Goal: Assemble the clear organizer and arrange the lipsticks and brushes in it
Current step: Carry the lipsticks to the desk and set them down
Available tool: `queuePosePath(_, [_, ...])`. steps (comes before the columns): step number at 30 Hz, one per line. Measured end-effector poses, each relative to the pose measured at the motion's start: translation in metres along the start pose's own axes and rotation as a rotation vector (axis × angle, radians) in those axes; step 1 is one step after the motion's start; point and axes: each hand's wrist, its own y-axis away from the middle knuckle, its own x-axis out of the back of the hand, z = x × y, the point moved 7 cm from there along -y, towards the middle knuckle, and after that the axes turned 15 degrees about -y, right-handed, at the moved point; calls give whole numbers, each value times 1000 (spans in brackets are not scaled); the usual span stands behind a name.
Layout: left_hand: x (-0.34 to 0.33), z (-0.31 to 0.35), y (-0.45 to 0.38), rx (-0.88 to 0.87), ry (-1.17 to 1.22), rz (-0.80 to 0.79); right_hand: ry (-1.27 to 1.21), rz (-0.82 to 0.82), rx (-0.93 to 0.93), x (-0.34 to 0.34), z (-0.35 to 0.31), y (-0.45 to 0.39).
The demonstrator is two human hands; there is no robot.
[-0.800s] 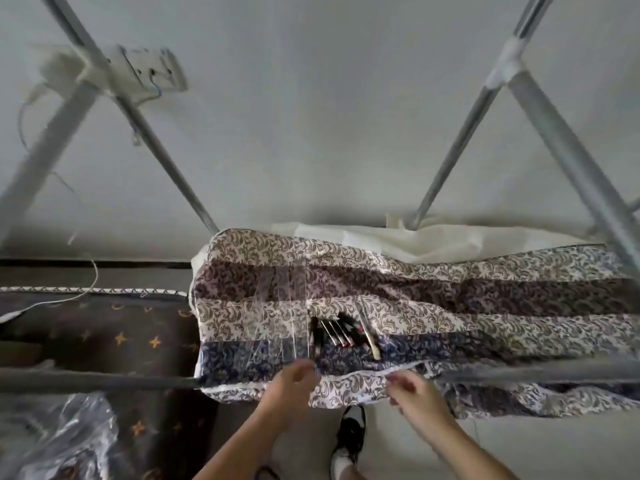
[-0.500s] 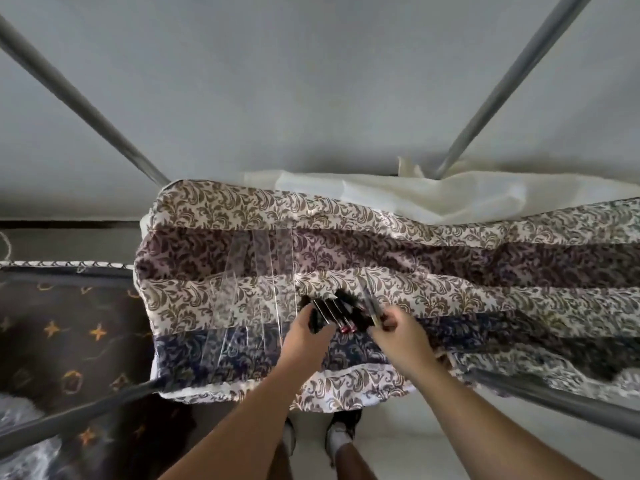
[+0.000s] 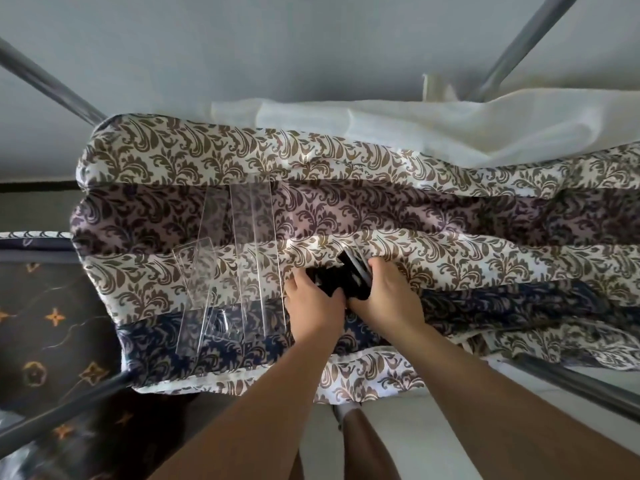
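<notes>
Several clear acrylic organizer panels (image 3: 254,251) lie flat and unassembled on the patterned cloth (image 3: 450,216), left of my hands. A dark bundle of lipsticks and brushes (image 3: 341,280) sits between my hands. My left hand (image 3: 313,306) cups the bundle from the left with curled fingers. From the right, my right hand (image 3: 384,299) grips the same bundle, its fingers wrapped over the dark sticks. Most of the bundle is hidden under my fingers.
A white sheet (image 3: 450,123) lies along the far edge of the cloth. Grey metal poles (image 3: 52,84) cross the view at the corners, one low at the right (image 3: 571,386). A dark starred fabric (image 3: 52,323) lies at the left.
Both hands have moved up from the near edge of the cloth and closed in on the lipsticks and brushes, gathering them together. The camera has tilted down and closer.
</notes>
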Motion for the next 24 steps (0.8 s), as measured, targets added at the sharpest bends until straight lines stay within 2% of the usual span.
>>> queuePosePath(8, [-12, 16, -14, 55, 163, -83, -24, 12, 84, -12, -7, -10])
queuePosePath(18, [-11, 9, -16, 37, 339, -31, -120, 75, 63, -12, -1, -7])
queuePosePath(20, [-11, 8, -16, 24, 411, -33, -211, 73, 11, -7, 4, -10])
queuePosePath(24, [-12, 0, -20, 57, 558, -119, -565, -4, -183, -1, 15, -16])
